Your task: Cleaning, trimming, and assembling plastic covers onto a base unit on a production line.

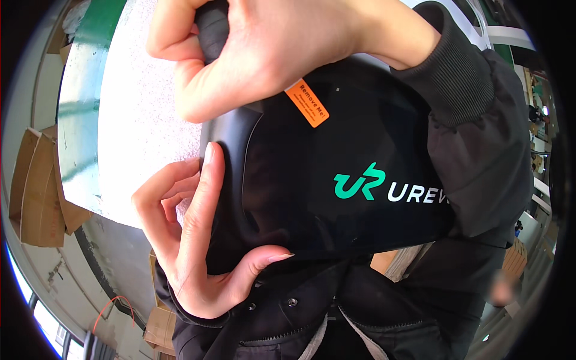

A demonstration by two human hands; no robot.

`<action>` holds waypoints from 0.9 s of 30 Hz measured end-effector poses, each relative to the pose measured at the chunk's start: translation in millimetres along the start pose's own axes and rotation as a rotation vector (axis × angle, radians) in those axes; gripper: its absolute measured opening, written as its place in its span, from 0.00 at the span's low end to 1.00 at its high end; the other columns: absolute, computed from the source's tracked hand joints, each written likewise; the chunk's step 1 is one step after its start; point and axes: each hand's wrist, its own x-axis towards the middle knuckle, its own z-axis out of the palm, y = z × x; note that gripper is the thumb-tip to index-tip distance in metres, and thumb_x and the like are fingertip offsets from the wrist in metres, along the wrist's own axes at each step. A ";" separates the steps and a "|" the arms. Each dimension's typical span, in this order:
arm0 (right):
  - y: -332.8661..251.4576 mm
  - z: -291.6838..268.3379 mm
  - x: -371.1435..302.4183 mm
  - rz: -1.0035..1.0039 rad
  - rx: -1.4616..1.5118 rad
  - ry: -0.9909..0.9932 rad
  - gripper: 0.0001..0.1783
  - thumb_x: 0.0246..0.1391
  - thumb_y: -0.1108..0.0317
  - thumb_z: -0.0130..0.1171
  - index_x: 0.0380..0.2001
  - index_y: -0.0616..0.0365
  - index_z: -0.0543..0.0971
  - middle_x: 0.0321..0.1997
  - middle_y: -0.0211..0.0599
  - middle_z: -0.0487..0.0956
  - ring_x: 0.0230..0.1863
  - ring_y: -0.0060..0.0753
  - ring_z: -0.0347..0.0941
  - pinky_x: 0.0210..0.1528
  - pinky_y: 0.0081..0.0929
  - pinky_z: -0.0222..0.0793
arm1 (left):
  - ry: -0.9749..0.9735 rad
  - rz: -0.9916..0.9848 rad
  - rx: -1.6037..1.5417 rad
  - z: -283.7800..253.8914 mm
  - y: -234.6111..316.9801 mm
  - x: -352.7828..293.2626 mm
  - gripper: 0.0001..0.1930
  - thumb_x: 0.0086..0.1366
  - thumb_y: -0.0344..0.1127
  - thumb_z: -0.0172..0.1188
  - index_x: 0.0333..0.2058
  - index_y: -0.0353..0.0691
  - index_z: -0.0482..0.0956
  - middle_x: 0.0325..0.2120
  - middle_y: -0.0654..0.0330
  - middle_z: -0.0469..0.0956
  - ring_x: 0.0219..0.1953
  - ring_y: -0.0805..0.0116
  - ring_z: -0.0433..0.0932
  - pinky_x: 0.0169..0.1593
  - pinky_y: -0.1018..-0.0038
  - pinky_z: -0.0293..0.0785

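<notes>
R hand (pixel 264 54) & dark pt (pixel 211 31) cut off at top, R end of blk panel (pixel 294 198) hidden by sleeve (pixel 480 144)

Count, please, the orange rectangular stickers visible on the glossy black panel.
1: an orange rectangular sticker on the upper part of the glossy black panel, just below the right hand, which may hide others.
</notes>
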 end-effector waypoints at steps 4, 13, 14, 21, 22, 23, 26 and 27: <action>-3.3 0.7 -4.9 0.058 -0.071 0.047 0.13 0.27 0.74 0.51 0.02 0.65 0.61 0.03 0.38 0.55 0.07 0.21 0.49 0.11 0.24 0.46 | -0.002 -0.005 -0.005 3.1 2.6 3.2 0.52 0.40 0.67 0.62 0.54 0.26 0.64 0.44 0.51 0.61 0.44 0.61 0.65 0.49 0.69 0.62; 4.5 -8.5 -8.3 -0.257 -0.125 0.089 0.13 0.28 0.73 0.52 0.02 0.65 0.61 0.03 0.39 0.55 0.07 0.21 0.49 0.11 0.24 0.46 | 0.017 0.008 -0.042 5.5 5.4 3.4 0.52 0.40 0.66 0.63 0.54 0.27 0.64 0.44 0.52 0.61 0.41 0.64 0.65 0.45 0.72 0.61; 4.4 -9.0 -8.6 -0.290 -0.134 0.094 0.13 0.28 0.73 0.52 0.02 0.65 0.61 0.03 0.39 0.55 0.07 0.21 0.49 0.11 0.24 0.47 | 0.011 -0.014 -0.039 5.4 6.4 3.4 0.52 0.40 0.67 0.63 0.54 0.27 0.64 0.43 0.52 0.61 0.41 0.64 0.65 0.45 0.72 0.61; -4.9 -4.8 -4.3 0.144 -0.102 0.003 0.14 0.30 0.73 0.52 0.02 0.66 0.63 0.02 0.39 0.60 0.06 0.22 0.53 0.11 0.23 0.49 | 0.015 0.030 -0.045 7.5 0.5 3.1 0.51 0.40 0.66 0.62 0.54 0.27 0.65 0.43 0.52 0.61 0.43 0.62 0.65 0.47 0.70 0.62; 1.6 -13.4 0.0 0.201 0.072 -0.128 0.13 0.30 0.73 0.52 0.02 0.66 0.64 0.02 0.39 0.60 0.06 0.22 0.54 0.11 0.22 0.49 | 0.015 0.025 -0.045 7.4 1.2 3.0 0.51 0.41 0.66 0.62 0.54 0.27 0.65 0.43 0.52 0.62 0.44 0.62 0.65 0.47 0.70 0.62; -0.2 -15.5 7.3 0.254 0.249 -0.260 0.13 0.31 0.73 0.52 0.02 0.66 0.65 0.02 0.39 0.61 0.06 0.22 0.54 0.11 0.22 0.50 | 0.015 0.017 -0.042 5.5 1.1 2.6 0.50 0.41 0.66 0.62 0.54 0.28 0.65 0.43 0.52 0.62 0.44 0.62 0.65 0.48 0.69 0.62; -25.6 0.5 3.0 0.381 -0.089 -0.042 0.14 0.31 0.73 0.52 0.01 0.66 0.64 0.02 0.38 0.61 0.06 0.21 0.54 0.10 0.22 0.49 | 0.019 0.009 -0.021 1.1 1.6 3.0 0.50 0.40 0.66 0.62 0.54 0.29 0.66 0.43 0.52 0.62 0.45 0.62 0.65 0.47 0.69 0.63; -24.1 -3.8 6.5 0.377 -0.086 -0.042 0.14 0.31 0.73 0.52 0.01 0.66 0.64 0.02 0.38 0.61 0.06 0.21 0.54 0.10 0.22 0.49 | 0.019 0.007 -0.017 0.0 2.3 2.7 0.50 0.40 0.66 0.62 0.54 0.29 0.66 0.43 0.52 0.62 0.45 0.62 0.65 0.47 0.69 0.63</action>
